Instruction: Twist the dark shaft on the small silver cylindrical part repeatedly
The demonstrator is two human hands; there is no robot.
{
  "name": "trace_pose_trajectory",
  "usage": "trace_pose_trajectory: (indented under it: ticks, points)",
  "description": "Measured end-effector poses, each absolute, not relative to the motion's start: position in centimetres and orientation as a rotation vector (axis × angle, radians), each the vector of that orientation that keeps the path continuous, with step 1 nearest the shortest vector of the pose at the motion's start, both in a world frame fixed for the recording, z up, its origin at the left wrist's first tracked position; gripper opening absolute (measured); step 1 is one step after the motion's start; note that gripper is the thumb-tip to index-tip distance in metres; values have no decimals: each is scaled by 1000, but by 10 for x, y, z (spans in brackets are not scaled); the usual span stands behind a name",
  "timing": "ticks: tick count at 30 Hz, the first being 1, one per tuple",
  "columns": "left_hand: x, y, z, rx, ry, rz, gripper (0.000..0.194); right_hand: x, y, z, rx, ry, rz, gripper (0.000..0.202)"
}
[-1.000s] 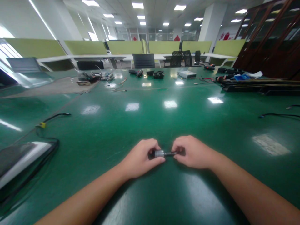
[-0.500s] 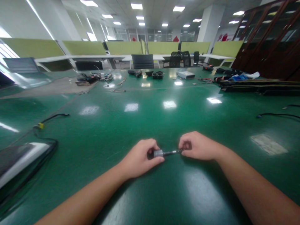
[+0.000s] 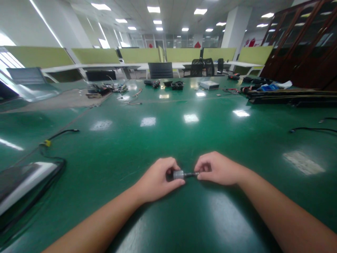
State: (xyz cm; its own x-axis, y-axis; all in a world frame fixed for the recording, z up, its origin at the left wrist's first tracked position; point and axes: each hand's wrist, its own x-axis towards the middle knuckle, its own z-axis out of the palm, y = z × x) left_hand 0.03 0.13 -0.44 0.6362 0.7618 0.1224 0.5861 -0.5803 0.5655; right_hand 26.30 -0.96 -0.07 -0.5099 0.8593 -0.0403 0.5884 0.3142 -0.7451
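Observation:
Low over the green table (image 3: 168, 140), my left hand (image 3: 159, 179) grips a short grey metallic cylinder (image 3: 178, 174) between thumb and fingers. A thin dark shaft (image 3: 190, 174) sticks out of the cylinder's right end. My right hand (image 3: 217, 168) is closed in a pinch at the right end of this shaft. The fingertips hide that end, so whether a separate small part sits there is too small to tell.
A laptop-like device (image 3: 28, 179) with black cables lies at the left. Small electronic parts (image 3: 107, 88), a silver box (image 3: 209, 84) and long dark strips (image 3: 289, 96) lie along the far side. Another cable (image 3: 310, 129) is at the right.
My right hand has moved left, closer to my left hand, and less of the shaft shows between them. My left hand has barely moved and still grips the cylinder.

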Motion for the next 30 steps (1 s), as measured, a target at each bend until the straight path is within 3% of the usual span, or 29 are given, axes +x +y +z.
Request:
trace_pose_trajectory:
  ticks: [11, 18, 30]
  points:
    - [2, 0, 1, 2380, 985, 497, 36, 231, -17, -7, -1134, -2305, 754, 9]
    - [2, 1, -1, 2367, 992, 506, 16, 232, -19, -5, -1127, -2336, 723, 9]
    - [2, 2, -4, 2384, 987, 501, 24, 230, -19, -7, -1136, -2349, 671, 8]
